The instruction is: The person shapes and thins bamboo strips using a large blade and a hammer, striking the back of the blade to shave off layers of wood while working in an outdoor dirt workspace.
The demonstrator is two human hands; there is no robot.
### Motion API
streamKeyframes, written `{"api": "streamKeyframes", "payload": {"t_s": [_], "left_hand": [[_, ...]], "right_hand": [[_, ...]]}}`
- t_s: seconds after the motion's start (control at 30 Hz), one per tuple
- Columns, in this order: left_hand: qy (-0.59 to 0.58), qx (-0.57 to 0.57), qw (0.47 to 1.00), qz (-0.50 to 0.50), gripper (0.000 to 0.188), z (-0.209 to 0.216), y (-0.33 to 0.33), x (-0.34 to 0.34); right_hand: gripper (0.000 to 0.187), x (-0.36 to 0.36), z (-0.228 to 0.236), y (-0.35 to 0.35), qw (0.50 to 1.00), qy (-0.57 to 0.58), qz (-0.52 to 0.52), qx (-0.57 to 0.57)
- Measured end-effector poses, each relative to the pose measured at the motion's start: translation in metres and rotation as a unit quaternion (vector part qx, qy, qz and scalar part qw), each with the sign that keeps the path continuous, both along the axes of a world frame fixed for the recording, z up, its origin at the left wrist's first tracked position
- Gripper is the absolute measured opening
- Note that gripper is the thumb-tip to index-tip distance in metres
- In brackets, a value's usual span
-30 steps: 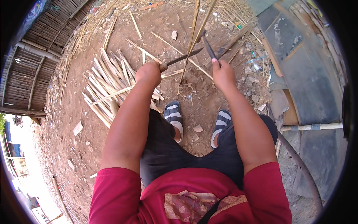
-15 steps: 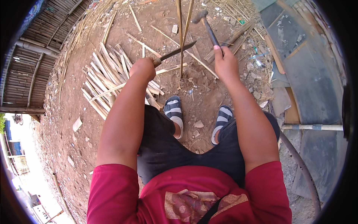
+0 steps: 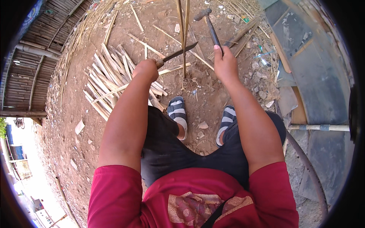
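Observation:
My left hand (image 3: 146,70) is closed round the wooden handle of a long-bladed knife (image 3: 178,53), whose dark blade points away to the right. That blade crosses an upright wooden strip (image 3: 184,34), which is split into two pieces toward the top and stands on the ground ahead of my feet. My right hand (image 3: 226,64) grips a hammer (image 3: 213,32) by its dark handle. Its head is raised to the right of the split strip, apart from the knife.
A pile of split wooden strips (image 3: 110,76) lies on the dirt at the left, with loose sticks beyond it. My sandalled feet flank the ground below the strip. Dark sheets (image 3: 323,72) stand at the right, and a bamboo wall (image 3: 32,72) at the far left.
The hammer and my right hand have shifted slightly left, toward the strip. The strip's upper end and the knife tip have also moved a little left.

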State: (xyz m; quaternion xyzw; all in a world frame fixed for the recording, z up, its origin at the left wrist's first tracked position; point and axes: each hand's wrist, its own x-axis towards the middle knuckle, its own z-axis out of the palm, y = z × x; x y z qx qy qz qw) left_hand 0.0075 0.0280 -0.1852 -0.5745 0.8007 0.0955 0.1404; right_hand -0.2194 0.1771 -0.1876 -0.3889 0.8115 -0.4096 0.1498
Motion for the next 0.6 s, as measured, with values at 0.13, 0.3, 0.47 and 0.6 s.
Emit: {"api": "streamKeyframes", "payload": {"t_s": [0.13, 0.3, 0.47, 0.6], "left_hand": [[-0.007, 0.006, 1.0, -0.005, 0.037, -0.004, -0.003, -0.002], [-0.007, 0.01, 1.0, -0.002, 0.038, -0.011, -0.006, 0.0], [0.001, 0.008, 1.0, -0.006, 0.036, -0.013, -0.009, 0.005], [-0.006, 0.014, 1.0, -0.016, 0.036, -0.012, -0.008, 0.004]], "right_hand": [[0.046, -0.001, -0.032, 0.006, 0.991, -0.011, 0.059, 0.119], [0.045, -0.013, -0.029, 0.006, 0.997, 0.007, 0.02, 0.075], [0.046, 0.001, -0.02, 0.0, 1.0, -0.001, -0.013, 0.011], [0.047, -0.002, -0.055, 0.01, 0.983, 0.052, 0.071, 0.161]]}}
